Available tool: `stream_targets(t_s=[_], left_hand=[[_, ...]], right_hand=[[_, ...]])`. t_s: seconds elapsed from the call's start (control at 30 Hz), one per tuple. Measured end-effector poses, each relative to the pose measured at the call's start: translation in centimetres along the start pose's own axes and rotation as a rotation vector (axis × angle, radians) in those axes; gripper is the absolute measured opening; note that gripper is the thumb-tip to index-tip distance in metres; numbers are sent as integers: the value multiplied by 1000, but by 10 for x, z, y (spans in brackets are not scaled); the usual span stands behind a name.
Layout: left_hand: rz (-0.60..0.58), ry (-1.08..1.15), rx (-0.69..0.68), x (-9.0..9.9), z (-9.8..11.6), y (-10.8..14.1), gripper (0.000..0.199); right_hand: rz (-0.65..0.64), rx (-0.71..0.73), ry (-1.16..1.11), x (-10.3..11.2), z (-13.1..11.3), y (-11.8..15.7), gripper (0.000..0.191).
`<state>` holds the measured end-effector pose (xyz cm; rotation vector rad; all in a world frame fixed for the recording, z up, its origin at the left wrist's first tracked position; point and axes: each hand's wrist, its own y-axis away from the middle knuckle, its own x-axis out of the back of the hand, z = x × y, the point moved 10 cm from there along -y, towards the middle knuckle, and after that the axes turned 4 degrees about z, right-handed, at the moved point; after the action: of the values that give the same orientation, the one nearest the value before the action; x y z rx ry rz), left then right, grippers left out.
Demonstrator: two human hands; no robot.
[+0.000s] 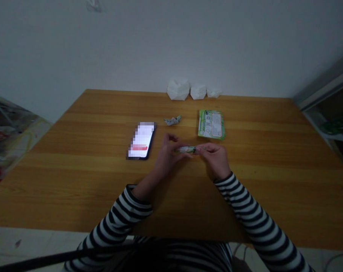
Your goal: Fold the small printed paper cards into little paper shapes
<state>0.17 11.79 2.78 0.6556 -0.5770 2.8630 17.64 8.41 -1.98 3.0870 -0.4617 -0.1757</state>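
Between my two hands, above the middle of the wooden table, is a small green and white printed packet (185,149). My left hand (171,151) grips its left part between thumb and fingers. The fingertips of my right hand (213,155) pinch its right end. Just beyond my left hand lies a crumpled printed wrapper (173,120). A larger flat green and white packet (211,124) lies beyond my right hand. To the left of my left hand is a phone (141,140) with its screen lit.
Three folded white paper pieces stand along the wall at the table's back edge: a large one (178,90), a medium one (198,92) and a small one (213,92). The wooden table (75,170) ends at the wall. Shelving (336,113) stands at the right.
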Motion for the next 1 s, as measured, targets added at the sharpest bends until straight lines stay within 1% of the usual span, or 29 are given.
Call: stream_targets(t_s=[0.03,0.07,0.1,0.17,0.2,0.3,0.37,0.43,0.47,0.57,0.67,0.8,0.87,0.93,1.0], left_hand=[[-23,5,-36,-1,4,0,29],[-63,40,-41,-5,5,0,28],[-112,98,-13,-10,3,1,25],[-201,226,100,-21,-7,4,22],[-217,277,169,-24,-13,6,22],[-152,393,343,-26,-28,10,24],[-123,472,434,-29,-34,13,28],[-136,548,505,-34,-36,17,32],[-145,575,533,-37,-37,19,33],[-155,616,589,-41,-39,23,33],[-181,644,572,-44,-36,23,33],[-251,670,429,-45,-18,19,33],[-254,659,383,-44,-12,17,32],[-251,649,368,-43,-11,17,29],[-246,642,356,-42,-11,17,25]], right_hand=[[-28,-59,-47,-3,6,0,21],[-54,-104,-82,-5,10,0,23],[-78,-134,-107,-7,12,1,25],[-118,-141,-116,-9,11,1,28],[-133,-118,-99,-9,8,0,30],[-165,-11,-8,-11,-5,0,42],[-199,25,-2,-18,-8,2,37],[-230,10,-48,-25,-5,5,29],[-229,-7,-71,-28,-2,6,30],[-160,-71,-108,-27,8,8,28],[-95,-118,-154,-24,13,9,26],[-43,-149,-217,-22,16,10,27],[-10,-159,-221,-19,18,10,23],[20,-180,-226,-17,21,11,19],[50,-211,-249,-15,25,12,19]])
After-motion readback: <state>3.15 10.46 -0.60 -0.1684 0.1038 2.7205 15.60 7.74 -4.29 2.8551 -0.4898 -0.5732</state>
